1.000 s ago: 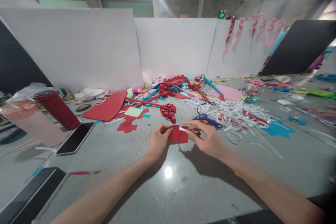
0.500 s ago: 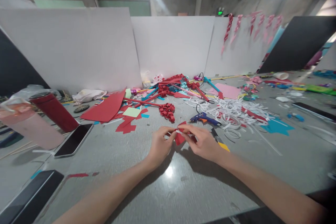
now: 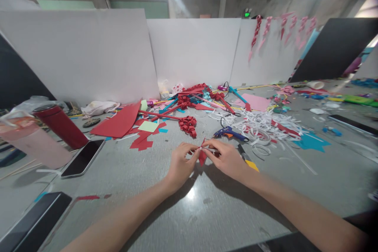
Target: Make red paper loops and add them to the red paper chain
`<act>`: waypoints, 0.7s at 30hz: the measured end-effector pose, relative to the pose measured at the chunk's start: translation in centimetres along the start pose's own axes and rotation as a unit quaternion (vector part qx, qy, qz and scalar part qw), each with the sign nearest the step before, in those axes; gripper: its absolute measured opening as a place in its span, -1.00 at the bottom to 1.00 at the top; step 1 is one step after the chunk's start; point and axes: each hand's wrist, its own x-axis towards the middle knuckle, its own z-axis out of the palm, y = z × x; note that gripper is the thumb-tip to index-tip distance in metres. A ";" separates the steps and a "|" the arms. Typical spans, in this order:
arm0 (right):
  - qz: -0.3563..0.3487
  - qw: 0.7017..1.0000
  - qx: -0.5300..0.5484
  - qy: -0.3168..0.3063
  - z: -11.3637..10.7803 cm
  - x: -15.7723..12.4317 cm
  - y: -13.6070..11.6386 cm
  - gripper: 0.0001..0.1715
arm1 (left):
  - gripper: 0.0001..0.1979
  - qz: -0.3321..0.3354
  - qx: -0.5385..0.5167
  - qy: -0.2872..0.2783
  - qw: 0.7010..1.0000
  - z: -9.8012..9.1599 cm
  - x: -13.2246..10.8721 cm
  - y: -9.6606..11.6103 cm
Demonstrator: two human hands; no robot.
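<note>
Between both hands, just above the grey table, is a small piece of red paper (image 3: 202, 158) with a bit of white at its middle. My left hand (image 3: 183, 162) pinches its left side with thumb and fingertips. From the right, my right hand (image 3: 226, 158) pinches it too, the fingertips of both hands nearly meeting. Much of the paper is hidden behind the fingers. Beyond the hands lies a red curled-paper flower (image 3: 188, 126) on a stick. A blue glue gun (image 3: 230, 134) rests past my right hand, near a yellow-and-black cutter (image 3: 251, 164).
White paper strips (image 3: 261, 126) are heaped at the right beside blue paper (image 3: 313, 141). Red sheets (image 3: 119, 120) and scraps lie left of centre. A phone (image 3: 83, 158), a red flask (image 3: 62, 126) and a pink cup (image 3: 38, 143) stand left. White panels (image 3: 191, 51) close off the back.
The red paper looks narrower, pinched together between the fingertips. My two hands have come slightly closer to each other; the things on the table have stayed put.
</note>
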 end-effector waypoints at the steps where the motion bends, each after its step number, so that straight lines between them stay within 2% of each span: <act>1: 0.005 1.000 0.002 0.000 0.0 0.0 -0.1 -0.86 | -0.86 0.005 0.001 0.002 1.000 0.0 0.0 0.0; 6: 0.044 0.999 0.003 0.000 0.0 0.0 -0.4 -0.84 | -0.86 0.011 0.009 0.008 1.000 0.0 0.0 0.0; 14: 0.049 0.997 0.051 -0.001 0.1 0.2 -0.1 -0.77 | -0.84 0.017 0.007 0.006 1.000 -0.1 -0.1 -0.2; 21: 0.052 0.995 0.080 0.012 0.0 0.2 -0.1 -0.79 | -0.81 -0.062 -0.035 -0.007 0.997 0.1 -0.3 0.1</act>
